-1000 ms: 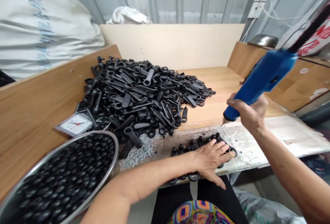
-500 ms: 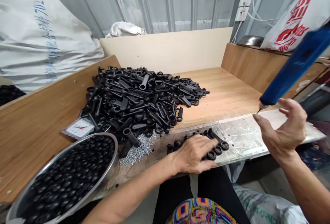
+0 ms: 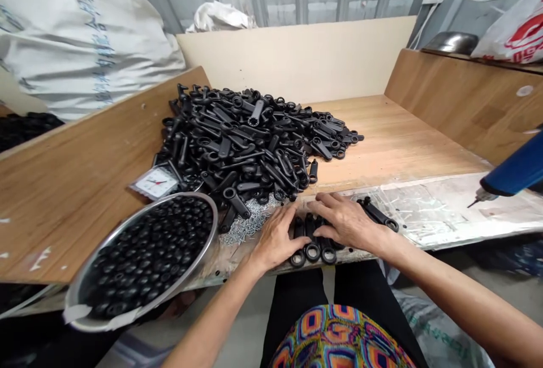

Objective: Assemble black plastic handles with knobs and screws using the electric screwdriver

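Black cranks (image 3: 311, 235) lie in a row on the board (image 3: 441, 210). Our left hand (image 3: 274, 238) flanks them, thumb spread from fingers; our right hand (image 3: 348, 224) lies over them, fingers parted. Whether either pinches, we cannot tell. Probably squaring the row; next move calls for even sideways pressure.

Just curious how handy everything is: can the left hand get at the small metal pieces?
Likely yes: the left hand is right beside the small metal pieces, and nothing seems to stand between. It would only need to turn from the black handles.
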### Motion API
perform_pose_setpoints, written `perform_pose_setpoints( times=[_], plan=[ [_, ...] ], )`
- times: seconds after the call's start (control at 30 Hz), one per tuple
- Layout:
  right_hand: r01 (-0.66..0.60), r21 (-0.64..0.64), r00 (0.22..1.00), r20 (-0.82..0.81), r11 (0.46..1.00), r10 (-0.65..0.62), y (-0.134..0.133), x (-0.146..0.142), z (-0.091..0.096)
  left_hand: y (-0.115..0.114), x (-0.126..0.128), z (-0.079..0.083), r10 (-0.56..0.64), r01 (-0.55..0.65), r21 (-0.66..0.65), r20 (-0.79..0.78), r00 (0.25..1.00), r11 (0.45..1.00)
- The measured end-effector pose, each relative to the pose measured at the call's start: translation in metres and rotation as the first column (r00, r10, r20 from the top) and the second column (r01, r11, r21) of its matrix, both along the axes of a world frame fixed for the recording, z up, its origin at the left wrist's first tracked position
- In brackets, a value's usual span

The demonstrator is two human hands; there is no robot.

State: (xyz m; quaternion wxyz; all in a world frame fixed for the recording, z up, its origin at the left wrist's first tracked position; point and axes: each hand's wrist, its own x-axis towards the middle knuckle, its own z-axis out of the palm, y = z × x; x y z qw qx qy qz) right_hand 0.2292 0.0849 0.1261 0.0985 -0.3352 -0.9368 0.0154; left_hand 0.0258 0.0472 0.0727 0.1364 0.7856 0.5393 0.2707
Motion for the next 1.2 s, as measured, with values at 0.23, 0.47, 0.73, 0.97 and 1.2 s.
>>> perform_pose_setpoints(
  times=[0.23,0.47,0.73,0.97,1.2],
  plan=[
    [-0.202,0.128,0.959,0.229,0.971,0.169,0.027,-0.025,-0.033,-0.042,-0.020,-0.014,0.169,-0.205,0.159,0.214,0.962,0.966],
    [-0.381,0.217,0.915,0.230,0.899,0.332,0.031,-0.039,-0.048,-0.100,-0.024,-0.015,0.120,-0.178,0.093,0.445,0.888,0.980],
    [-0.425,0.165,0.891,0.249,0.890,0.379,0.023,-0.058,-0.040,-0.129,-0.018,-0.040,0.390,0.038,-0.484,0.747,0.539,0.874],
    [-0.594,0.244,0.805,0.190,0.767,0.562,-0.031,-0.052,-0.014,-0.136,-0.008,-0.050,0.472,0.506,-0.407,0.882,0.001,0.760],
    [-0.604,0.431,0.769,0.094,0.670,0.633,-0.086,-0.051,-0.009,-0.149,0.025,-0.076,0.587,0.799,-0.144,0.754,-0.294,0.584]
  ],
)
